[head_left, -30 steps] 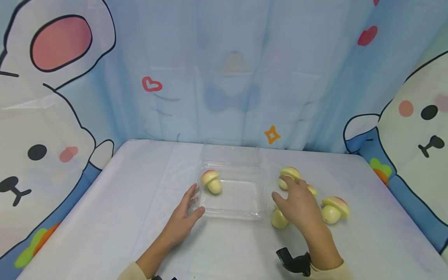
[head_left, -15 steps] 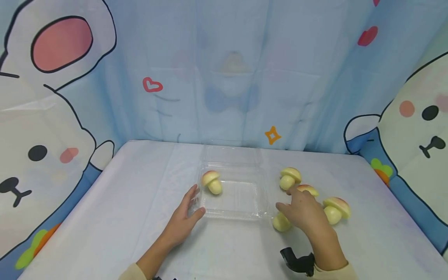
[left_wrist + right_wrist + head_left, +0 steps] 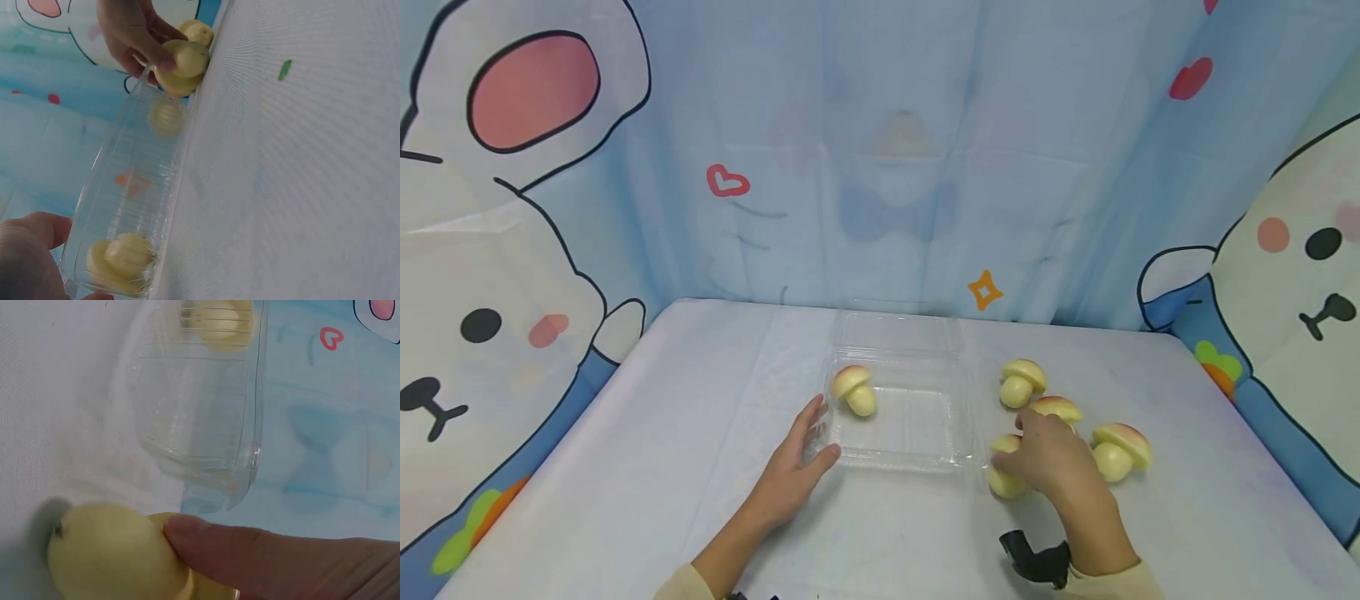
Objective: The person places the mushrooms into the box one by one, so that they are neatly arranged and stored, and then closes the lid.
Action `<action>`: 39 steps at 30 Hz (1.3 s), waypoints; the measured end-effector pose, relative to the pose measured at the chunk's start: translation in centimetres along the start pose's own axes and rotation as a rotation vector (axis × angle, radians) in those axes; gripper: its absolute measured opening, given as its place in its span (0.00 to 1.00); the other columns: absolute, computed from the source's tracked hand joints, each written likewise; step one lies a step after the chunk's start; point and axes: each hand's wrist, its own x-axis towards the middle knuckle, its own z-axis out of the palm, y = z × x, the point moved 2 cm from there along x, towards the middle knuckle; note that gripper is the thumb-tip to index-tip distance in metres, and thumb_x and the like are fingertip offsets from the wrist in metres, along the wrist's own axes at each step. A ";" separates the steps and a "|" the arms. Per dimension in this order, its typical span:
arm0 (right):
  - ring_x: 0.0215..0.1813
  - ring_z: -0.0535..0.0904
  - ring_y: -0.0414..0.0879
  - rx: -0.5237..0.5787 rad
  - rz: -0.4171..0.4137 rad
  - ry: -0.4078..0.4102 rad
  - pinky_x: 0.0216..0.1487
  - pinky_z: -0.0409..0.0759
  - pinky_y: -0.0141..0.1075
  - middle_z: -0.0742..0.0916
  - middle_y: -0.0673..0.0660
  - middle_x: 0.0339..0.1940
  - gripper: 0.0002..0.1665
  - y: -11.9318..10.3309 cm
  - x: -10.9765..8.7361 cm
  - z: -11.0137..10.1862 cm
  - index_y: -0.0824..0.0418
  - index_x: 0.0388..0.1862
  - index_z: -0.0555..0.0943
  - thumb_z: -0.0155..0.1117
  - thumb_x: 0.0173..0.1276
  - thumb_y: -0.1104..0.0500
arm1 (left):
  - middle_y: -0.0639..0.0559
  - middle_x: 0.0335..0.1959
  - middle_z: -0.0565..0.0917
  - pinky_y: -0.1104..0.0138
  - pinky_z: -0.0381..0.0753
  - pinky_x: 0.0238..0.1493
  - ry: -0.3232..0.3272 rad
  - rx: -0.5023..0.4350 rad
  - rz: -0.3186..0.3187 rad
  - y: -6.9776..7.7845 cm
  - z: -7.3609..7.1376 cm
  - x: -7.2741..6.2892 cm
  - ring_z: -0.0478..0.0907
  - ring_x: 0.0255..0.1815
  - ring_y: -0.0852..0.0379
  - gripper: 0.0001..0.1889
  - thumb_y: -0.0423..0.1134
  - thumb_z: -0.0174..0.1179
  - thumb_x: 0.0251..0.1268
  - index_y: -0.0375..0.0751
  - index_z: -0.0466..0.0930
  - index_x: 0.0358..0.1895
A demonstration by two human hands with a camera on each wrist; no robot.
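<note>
Since a second ago, the right hand [image 3: 1054, 458] has slid from over the back mushroom [image 3: 1021, 385] to the front mushroom [image 3: 1004, 482]. From the head, it pinches that front one, just right of the clear box [image 3: 917, 417] on the white counter [image 3: 715, 392]. Near that hand sit the back mushroom, the middle mushroom [image 3: 1058, 407] and the right mushroom [image 3: 1120, 452]. One boxed mushroom [image 3: 854, 392] lies inside, at the left. The left hand [image 3: 786, 475] holds the near left corner of the box. From the left wrist, its thumb touches the box. From the right wrist, that hand's thumb presses the front mushroom; its other fingers are hidden.
</note>
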 end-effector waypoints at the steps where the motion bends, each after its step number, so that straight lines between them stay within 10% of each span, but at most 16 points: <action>1: 0.51 0.81 0.65 0.003 -0.004 0.010 0.49 0.80 0.58 0.85 0.73 0.50 0.37 0.0 0.1 0.0 0.78 0.58 0.76 0.73 0.58 0.53 | 0.43 0.83 0.60 0.38 0.54 0.81 -0.001 0.000 0.001 0.0 0.0 0.0 0.58 0.82 0.34 0.39 0.44 0.60 0.77 0.50 0.51 0.84; 39: 0.47 0.79 0.63 0.137 -0.063 0.209 0.44 0.79 0.53 0.83 0.74 0.51 0.32 0.2 0.6 -0.4 0.70 0.64 0.78 0.70 0.60 0.62 | 0.43 0.83 0.59 0.39 0.53 0.81 -0.003 0.012 -0.008 0.0 0.0 0.1 0.57 0.83 0.35 0.39 0.42 0.59 0.77 0.51 0.49 0.84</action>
